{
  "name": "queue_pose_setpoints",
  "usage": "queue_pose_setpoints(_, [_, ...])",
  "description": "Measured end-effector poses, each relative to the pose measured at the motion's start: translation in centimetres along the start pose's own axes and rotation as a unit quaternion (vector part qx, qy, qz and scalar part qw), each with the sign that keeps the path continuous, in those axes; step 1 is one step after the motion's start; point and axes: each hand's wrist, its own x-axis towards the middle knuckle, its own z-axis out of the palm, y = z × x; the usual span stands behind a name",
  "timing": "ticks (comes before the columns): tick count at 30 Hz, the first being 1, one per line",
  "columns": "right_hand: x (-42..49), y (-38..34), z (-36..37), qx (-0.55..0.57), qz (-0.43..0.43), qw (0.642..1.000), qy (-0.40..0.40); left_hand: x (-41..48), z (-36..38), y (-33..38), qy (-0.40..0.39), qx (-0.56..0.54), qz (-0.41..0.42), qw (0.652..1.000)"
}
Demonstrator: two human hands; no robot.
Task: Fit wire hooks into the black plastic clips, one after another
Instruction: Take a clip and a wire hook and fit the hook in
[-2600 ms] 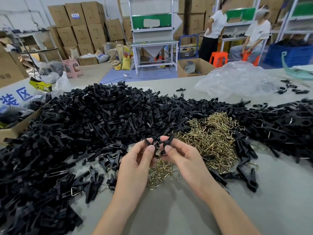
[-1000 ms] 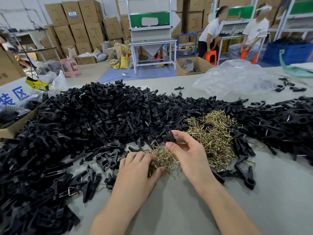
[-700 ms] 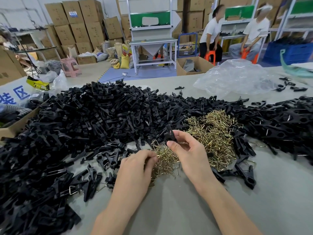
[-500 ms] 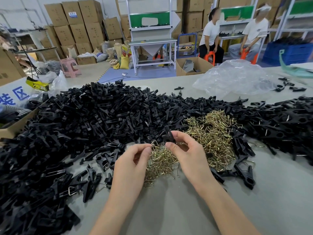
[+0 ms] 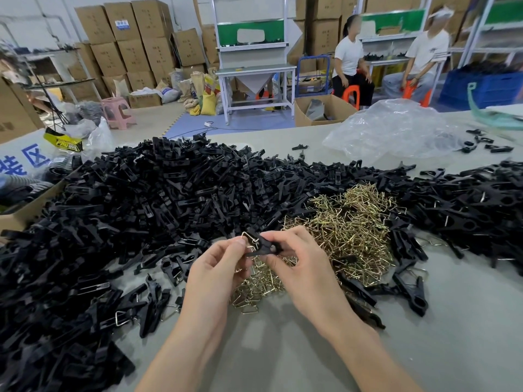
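Above the matte grey table (image 5: 283, 349), near the black plastic clip mound (image 5: 169, 199) and the angular brass-toned hook heap (image 5: 348, 222), your right hand (image 5: 308, 275) pinches one clip (image 5: 263, 247) and your left hand (image 5: 215, 275) pinches a bent wire hook (image 5: 248, 237) against it — previously they were apart.

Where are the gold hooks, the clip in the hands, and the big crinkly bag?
pile of wire hooks (image 5: 348, 222), head view, middle of the heap
held black clip (image 5: 261, 245), head view, middle of its body
clear plastic bag (image 5: 396, 128), head view, crumpled middle
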Motion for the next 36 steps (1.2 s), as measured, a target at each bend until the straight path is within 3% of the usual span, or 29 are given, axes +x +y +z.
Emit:
queue_pose_setpoints(19, [-0.2,0.0,0.1,-0.050,-0.061,0.997,0.017,-0.2,0.1,-0.1,-0.009,0.004,-0.009,1.000])
queue_pose_setpoints(36, [-0.2,0.1,0.0,-0.066,-0.058,0.996,0.011,-0.3,-0.1,0.9,-0.058,-0.031,-0.104,0.992])
